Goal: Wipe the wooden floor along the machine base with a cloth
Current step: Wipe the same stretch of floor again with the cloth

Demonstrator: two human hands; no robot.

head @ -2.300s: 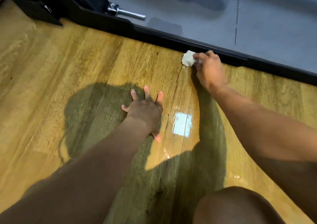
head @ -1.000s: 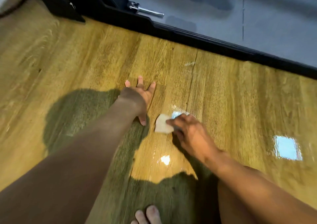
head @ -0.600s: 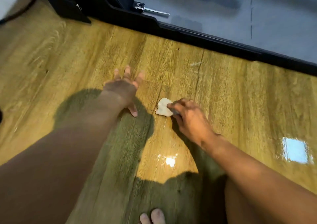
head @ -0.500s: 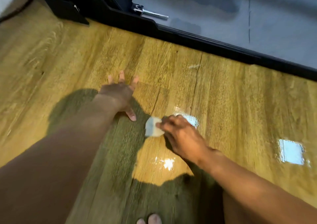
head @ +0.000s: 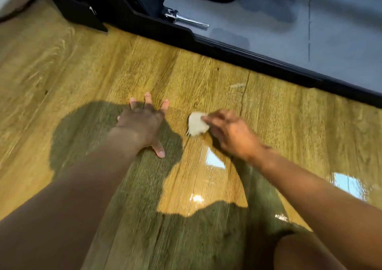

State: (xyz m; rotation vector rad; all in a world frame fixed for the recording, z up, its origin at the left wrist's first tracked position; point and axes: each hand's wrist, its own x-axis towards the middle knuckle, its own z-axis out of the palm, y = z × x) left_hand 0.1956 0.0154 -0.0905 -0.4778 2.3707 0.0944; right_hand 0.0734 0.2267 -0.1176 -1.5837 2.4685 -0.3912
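left grip (head: 142, 123): fingers spread flat on glossy yellow-brown wooden floor (head: 186, 73) | right grip (head: 231, 133): pinching small white crumpled cloth (head: 196, 124) against floor | black machine base (head: 248, 52): far side, apart from cloth

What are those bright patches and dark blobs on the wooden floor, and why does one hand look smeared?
Head view: the bright patches are glare on the glossy wooden floor; the dark blobs are the person's shadow; the right hand gripping the cloth is motion-blurred, the flat left hand sharper.
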